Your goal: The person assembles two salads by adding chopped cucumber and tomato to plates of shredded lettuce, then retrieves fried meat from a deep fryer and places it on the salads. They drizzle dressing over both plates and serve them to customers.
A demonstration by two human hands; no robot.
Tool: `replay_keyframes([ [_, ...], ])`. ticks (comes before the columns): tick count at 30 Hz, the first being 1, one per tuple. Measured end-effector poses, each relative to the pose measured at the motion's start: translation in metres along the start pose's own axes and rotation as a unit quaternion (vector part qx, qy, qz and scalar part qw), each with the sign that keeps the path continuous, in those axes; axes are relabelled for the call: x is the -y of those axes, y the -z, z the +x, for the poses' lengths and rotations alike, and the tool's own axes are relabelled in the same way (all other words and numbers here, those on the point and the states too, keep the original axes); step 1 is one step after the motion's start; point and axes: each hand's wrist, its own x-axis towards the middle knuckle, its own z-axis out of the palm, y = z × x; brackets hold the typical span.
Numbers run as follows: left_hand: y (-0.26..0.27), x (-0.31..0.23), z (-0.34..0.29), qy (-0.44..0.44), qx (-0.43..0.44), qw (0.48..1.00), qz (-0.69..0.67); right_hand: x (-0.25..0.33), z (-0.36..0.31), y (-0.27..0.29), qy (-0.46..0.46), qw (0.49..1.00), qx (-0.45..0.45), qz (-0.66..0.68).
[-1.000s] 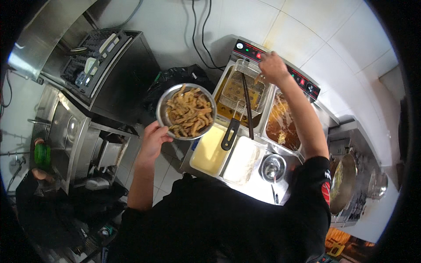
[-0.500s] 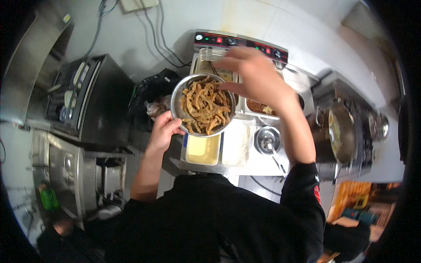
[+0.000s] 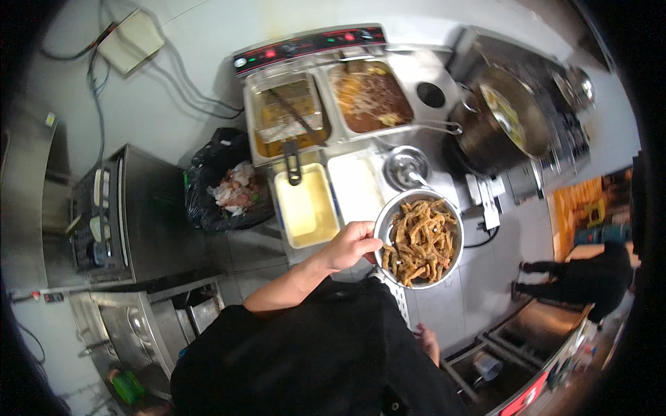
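Near the middle of the scene, I see my left hand [image 3: 352,244] clamped on the left rim of a round steel bowl [image 3: 386,220] heaped with golden fried strips [image 3: 420,240]. My right hand [image 3: 429,342] hangs low beside my dark shirt; I cannot tell whether it is closed. Beyond the bowl stand a pale rectangular tray [image 3: 306,208] and a twin-tank steel fryer [image 3: 326,97], its left wire basket [image 3: 281,111] sunk in oil. A black rubbish bag [image 3: 225,182] sits left; a large wok [image 3: 501,119] right.
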Motion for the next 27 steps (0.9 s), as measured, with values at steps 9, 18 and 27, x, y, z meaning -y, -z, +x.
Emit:
replay_keyframes([
  [9, -0.166, 0.105, 0.134, 0.067, 0.126, 0.985, 0.098, -0.197, 0.039, 0.024, 0.0, 0.997, 0.068, -0.026],
  [18, -0.357, 0.196, 0.266, 0.083, 0.153, 0.981, 0.086, -0.1, 0.131, 0.216, 0.021, 0.966, -0.047, 0.253],
  [27, -0.498, 0.258, 0.429, 0.102, 0.175, 0.968, 0.146, 0.008, 0.186, 0.376, 0.109, 0.969, -0.099, 0.196],
])
